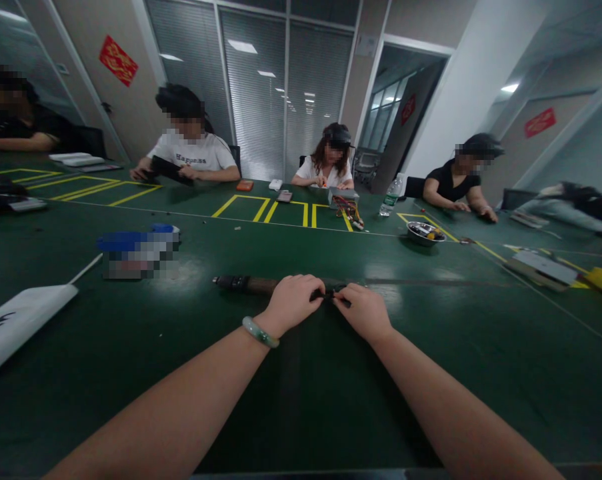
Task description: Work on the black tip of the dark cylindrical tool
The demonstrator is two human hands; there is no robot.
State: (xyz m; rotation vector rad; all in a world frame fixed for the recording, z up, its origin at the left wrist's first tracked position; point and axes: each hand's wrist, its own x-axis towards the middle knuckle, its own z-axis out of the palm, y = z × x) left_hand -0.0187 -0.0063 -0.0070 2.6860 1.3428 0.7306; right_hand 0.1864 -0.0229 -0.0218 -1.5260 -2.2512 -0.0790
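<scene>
A dark stick-like tool with a brown section (259, 285) lies crosswise on the green table, its black, metal-tipped end pointing left. My left hand (297, 300) is closed at the right part of it, thumb and fingers pinching a small black piece. Close beside it, my right hand (363, 309) pinches the same small black part (329, 293) from the other side. What exactly this piece is cannot be made out, as the fingertips cover most of it. A green-and-white bangle (261, 332) circles my left wrist.
A white power bank-like case (23, 327) with a cable lies at left, near a blurred blue packet (125, 241). Beyond are a metal bowl (425, 233) with small items, a water bottle (391, 197), and a grey box (343, 197) with wires. Several people sit across the table.
</scene>
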